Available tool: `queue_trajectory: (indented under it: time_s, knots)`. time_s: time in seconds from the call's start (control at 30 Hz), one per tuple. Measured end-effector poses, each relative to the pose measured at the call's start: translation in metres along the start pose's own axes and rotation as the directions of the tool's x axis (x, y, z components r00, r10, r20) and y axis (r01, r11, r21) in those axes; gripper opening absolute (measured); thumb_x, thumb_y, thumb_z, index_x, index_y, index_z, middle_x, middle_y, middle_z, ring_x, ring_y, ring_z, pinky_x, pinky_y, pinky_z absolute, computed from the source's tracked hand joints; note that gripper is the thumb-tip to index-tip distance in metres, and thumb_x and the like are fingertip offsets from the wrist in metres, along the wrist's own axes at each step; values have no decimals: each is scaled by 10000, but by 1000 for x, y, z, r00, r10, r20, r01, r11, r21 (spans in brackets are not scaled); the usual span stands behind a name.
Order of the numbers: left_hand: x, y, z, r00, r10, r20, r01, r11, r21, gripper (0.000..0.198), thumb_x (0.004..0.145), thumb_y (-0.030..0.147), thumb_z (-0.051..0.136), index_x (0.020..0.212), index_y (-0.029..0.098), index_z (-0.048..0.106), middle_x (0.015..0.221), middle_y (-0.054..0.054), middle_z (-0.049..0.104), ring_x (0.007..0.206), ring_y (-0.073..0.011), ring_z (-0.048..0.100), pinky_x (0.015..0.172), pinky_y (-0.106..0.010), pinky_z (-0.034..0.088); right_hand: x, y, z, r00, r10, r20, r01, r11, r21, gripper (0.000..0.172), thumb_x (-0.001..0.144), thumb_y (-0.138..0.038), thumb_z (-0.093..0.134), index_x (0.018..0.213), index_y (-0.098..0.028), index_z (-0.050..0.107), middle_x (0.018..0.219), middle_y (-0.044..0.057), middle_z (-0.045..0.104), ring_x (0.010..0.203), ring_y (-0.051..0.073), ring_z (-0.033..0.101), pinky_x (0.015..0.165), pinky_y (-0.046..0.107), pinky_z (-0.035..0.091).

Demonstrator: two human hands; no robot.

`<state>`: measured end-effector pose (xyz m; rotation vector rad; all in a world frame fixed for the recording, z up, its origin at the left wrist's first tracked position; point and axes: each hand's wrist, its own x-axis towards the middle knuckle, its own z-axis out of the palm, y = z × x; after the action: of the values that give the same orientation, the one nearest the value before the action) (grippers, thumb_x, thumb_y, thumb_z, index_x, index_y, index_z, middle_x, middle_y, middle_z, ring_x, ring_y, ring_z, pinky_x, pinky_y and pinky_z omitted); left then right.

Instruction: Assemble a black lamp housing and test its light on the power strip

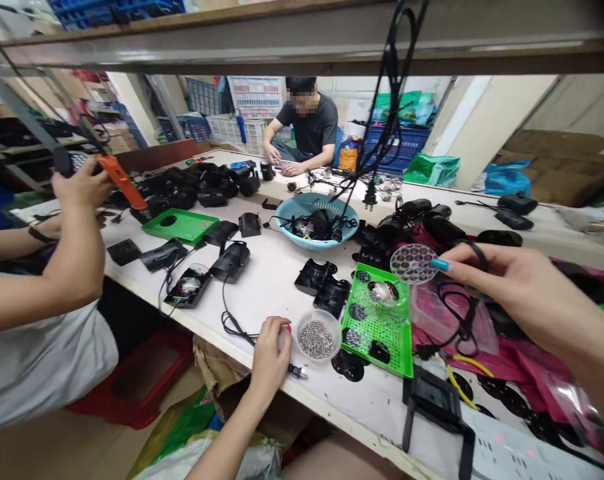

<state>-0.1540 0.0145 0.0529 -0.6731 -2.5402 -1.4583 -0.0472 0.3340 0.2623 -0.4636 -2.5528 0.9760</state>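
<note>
My right hand [497,270] pinches a clear round lens disc [414,264] with a honeycomb of small circles, raised above a green perforated tray [405,333]. In that tray lie similar clear discs and black round pieces. At the front edge of the table my left hand [271,357] rests with curled fingers, just left of a clear bowl [302,320] of small metal screws. A black cord [237,327] runs under this hand, and a black plug-like piece [297,371] shows beside it. What the left fingers hold, if anything, is hidden.
Black housings [232,260] and a blue basket [287,217] stand beyond my hands. Cables [395,87] hang from the shelf above. A power strip [512,447] and black bracketed lamp [435,393] lie front right. One co-worker holds an orange tool [122,183] at left; another sits opposite.
</note>
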Motion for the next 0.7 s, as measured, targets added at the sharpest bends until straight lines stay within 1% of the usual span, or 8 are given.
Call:
queue_trajectory:
  time_s: [0.07,0.2,0.27,0.37,0.47,0.57,0.63,0.7]
  knots:
    - [-2,1,0,1000,-4,-12,4,1000,11,155,958,190,429,967,227,579,971,-64,615,973,-249,608,873,-403,485,17,20,19,1000,22,5,-22,999,-25,530,731,-743,625,824,-229,716,804,71,697,677,230,601,645,362,449]
    - [-5,1,0,1000,-7,-23,8,999,43,143,938,162,459,942,227,586,947,-59,622,958,-239,603,859,-392,491,30,77,60,999,12,-39,-27,902,-430,242,845,-447,538,745,-254,645,754,109,685,680,298,638,617,399,414]
    - [-6,1,1,1000,-7,-28,8,999,52,140,935,157,464,942,224,586,945,-60,622,953,-239,597,854,-398,491,27,99,77,999,-50,7,46,831,-555,227,896,-343,487,721,-256,603,777,130,683,693,324,655,603,406,409]
    - [-9,3,4,999,6,-44,-4,999,41,160,933,148,462,1003,225,583,989,-68,622,983,-241,594,882,-410,493,24,113,98,984,-138,115,179,805,-566,289,947,-279,386,784,-236,620,864,138,678,737,329,671,620,411,438]
    - [-9,3,-3,996,24,-91,-22,999,24,183,937,170,460,1072,232,566,1063,-76,611,1028,-229,596,913,-390,509,25,111,109,977,-166,131,211,823,-528,287,904,-254,420,1019,-150,662,992,174,655,912,337,676,801,413,511]
    - [3,-10,-38,975,0,-222,16,997,71,230,940,254,484,1166,234,522,1176,-100,570,1124,-250,564,1001,-420,480,11,97,106,972,-232,39,223,856,-467,490,883,-355,457,1265,-69,564,1160,218,602,1098,375,614,980,480,487]
    - [20,-26,-75,933,-44,-357,104,983,151,398,915,331,532,1284,210,445,1297,-144,491,1249,-307,474,1106,-501,373,-14,83,97,961,-274,-38,241,896,-372,545,916,-458,431,1338,-123,516,1252,197,571,1171,385,578,1017,523,474]
    - [39,-46,-114,885,-117,-450,248,937,244,631,842,395,630,1372,175,367,1422,-191,393,1366,-382,340,1166,-581,228,-49,72,87,967,-245,-69,219,940,-260,536,936,-545,423,1364,-231,492,1305,141,572,1177,374,590,999,536,500]
